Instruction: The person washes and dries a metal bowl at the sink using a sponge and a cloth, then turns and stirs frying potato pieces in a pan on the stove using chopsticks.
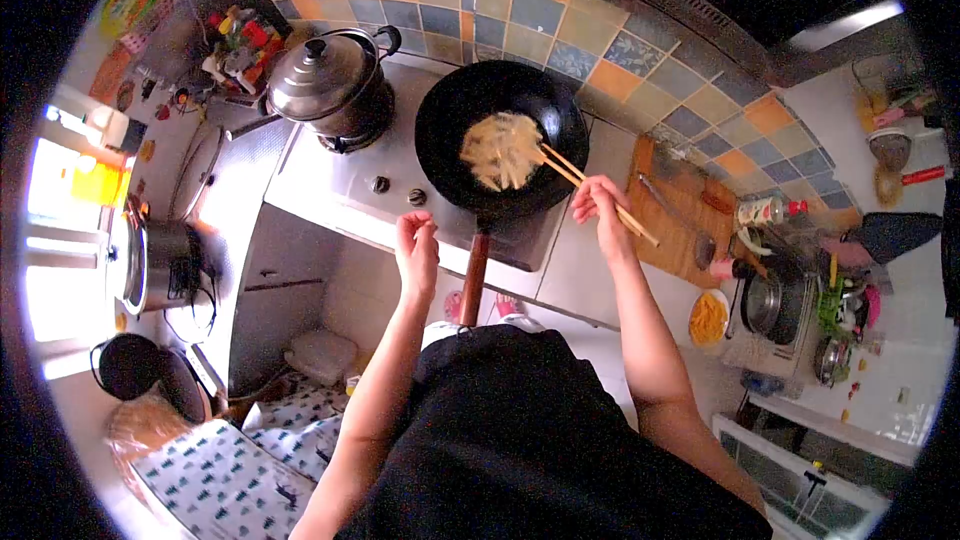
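My right hand is closed round a pair of wooden chopsticks. Their tips touch pale, strip-shaped food inside a black wok on the stove. The wok's brown wooden handle points toward my body. My left hand hangs above the front edge of the stove, left of the handle and apart from it, with its fingers curled in. Whether anything small is between those fingers cannot be made out.
A lidded steel pot stands on the stove's left side. Right of the wok lies a wooden board with a ladle. A white plate of orange-yellow food sits farther right, near bottles and pans. A rice cooker is at far left.
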Motion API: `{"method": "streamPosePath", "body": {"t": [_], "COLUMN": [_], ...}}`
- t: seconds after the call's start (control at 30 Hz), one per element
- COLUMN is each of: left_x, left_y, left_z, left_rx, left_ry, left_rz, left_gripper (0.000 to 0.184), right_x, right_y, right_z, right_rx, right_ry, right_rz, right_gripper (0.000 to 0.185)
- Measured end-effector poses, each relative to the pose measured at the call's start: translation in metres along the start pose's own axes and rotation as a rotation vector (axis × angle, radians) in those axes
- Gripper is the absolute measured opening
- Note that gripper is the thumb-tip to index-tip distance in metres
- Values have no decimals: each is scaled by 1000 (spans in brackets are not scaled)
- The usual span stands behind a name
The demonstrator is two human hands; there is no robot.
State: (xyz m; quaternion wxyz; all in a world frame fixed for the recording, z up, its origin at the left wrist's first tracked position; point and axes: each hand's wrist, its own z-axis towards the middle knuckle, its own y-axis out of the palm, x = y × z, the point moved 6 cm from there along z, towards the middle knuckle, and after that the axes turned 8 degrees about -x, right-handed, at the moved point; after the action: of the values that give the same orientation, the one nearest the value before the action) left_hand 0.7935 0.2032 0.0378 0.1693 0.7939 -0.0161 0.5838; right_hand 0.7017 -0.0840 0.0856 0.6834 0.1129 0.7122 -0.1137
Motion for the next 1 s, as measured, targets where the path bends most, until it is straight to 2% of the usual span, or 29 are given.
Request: {"method": "streamPosePath", "body": {"t": [0.13, 0.23, 0.37, 0.5, 0.6, 0.7, 0.8, 0.93, 1.0], "left_x": [-5, -8, -3, 7, -3, -5, 1, 6, 6], "left_y": [24, 34, 44, 57, 56, 57, 56, 51, 49], "left_z": [-25, -34, -46, -54, -50, -45, -40, -35, -32], "left_rx": [-24, 3, 41, 53, 39, 38, 38, 3, -11], "left_ry": [-15, 51, 98, 41, 46, 59, 45, 54, 48], "left_rz": [-21, 80, 110, 108, 52, 59, 116, 84, 60], "left_gripper": [11, 12, 13, 14, 14, 14, 13, 11, 11], "right_x": [11, 7, 17, 10, 19, 34, 30, 51, 61], "right_y": [-25, -44, -74, -83, -83, -83, -86, -71, -56], "right_z": [15, 32, 56, 69, 78, 78, 72, 70, 73], "right_rx": [-31, -66, 43, 47, -3, -13, 18, -12, -14], "right_ry": [-42, -157, -264, -129, -70, -71, -153, -108, -99], "right_rz": [-22, -97, -39, -241, -210, -21, -48, -95, -3], "right_gripper": [33, 31, 13, 9, 12, 16, 14, 15, 15]}}
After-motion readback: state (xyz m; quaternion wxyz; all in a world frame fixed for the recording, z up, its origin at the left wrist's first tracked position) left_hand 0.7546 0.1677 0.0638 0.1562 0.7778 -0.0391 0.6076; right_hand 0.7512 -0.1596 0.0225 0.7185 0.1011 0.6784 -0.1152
